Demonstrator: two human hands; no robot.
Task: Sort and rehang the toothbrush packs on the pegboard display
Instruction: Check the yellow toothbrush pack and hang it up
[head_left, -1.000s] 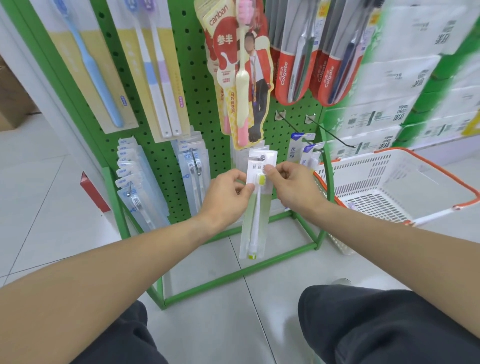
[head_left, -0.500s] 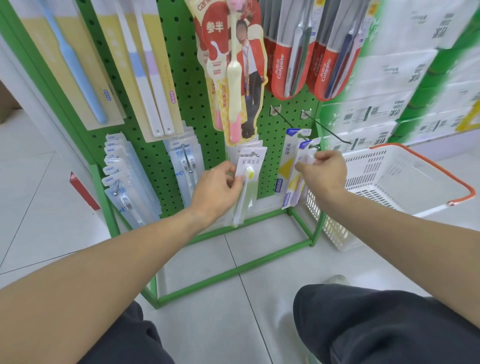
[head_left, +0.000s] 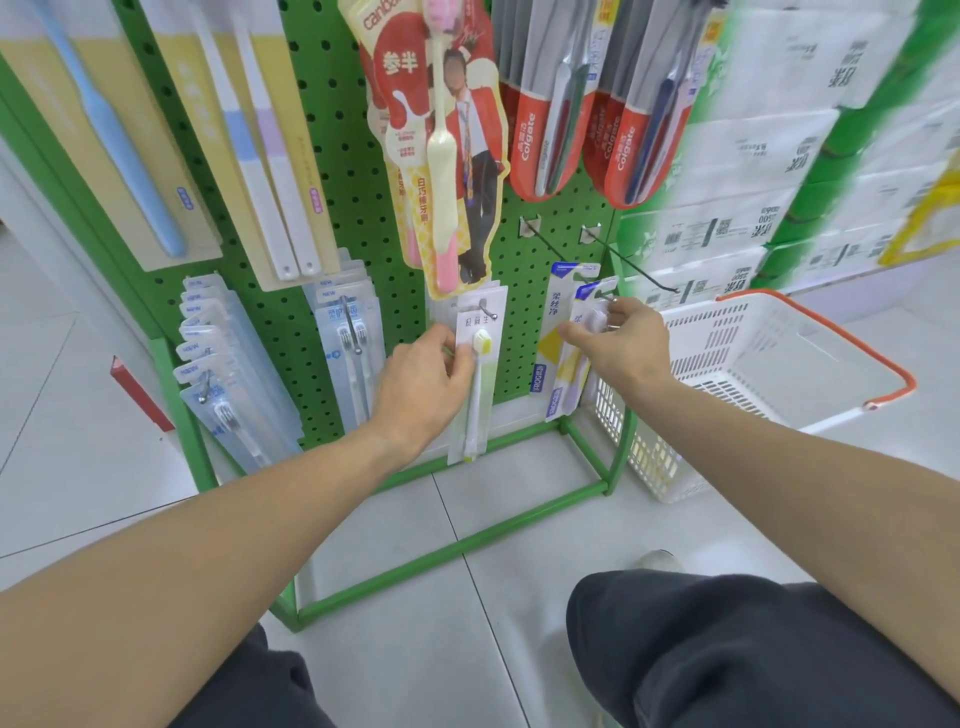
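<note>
Low down, left hand (head_left: 423, 387) gripping yellow-brush pack (head_left: 475, 374) (seemingly hooked)

"Colgate" on red packs (head_left: 524, 145), "NEW" on clear packs (head_left: 195, 312), "canban" on pink pack (head_left: 395, 93)

bright even light | soft shadows | right edge blurred | wide-angle bending
</note>
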